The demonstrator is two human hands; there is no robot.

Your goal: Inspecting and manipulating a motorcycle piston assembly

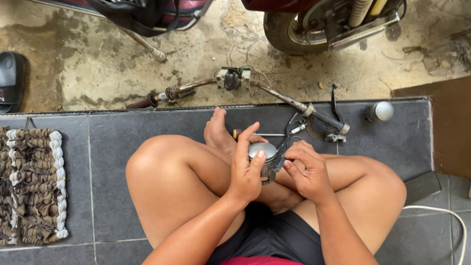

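I sit cross-legged on a grey tiled step. My left hand (pixel 247 167) grips a round silver metal part, like a piston (pixel 262 151), with the thumb on its flat top. My right hand (pixel 305 169) is beside it, fingers curled against the part's right side; a small dark piece shows between the hands, and I cannot tell what it is. A screwdriver (pixel 260 134) lies on the tile just beyond my foot.
A rusty handlebar (pixel 235 86) with a switch housing and lever lies along the step's edge. A small round-capped bottle (pixel 379 112) stands at right. A woven mat (pixel 32 186) lies at left, a sandal (pixel 11 81) beyond it. A motorcycle wheel (pixel 299 24) stands behind.
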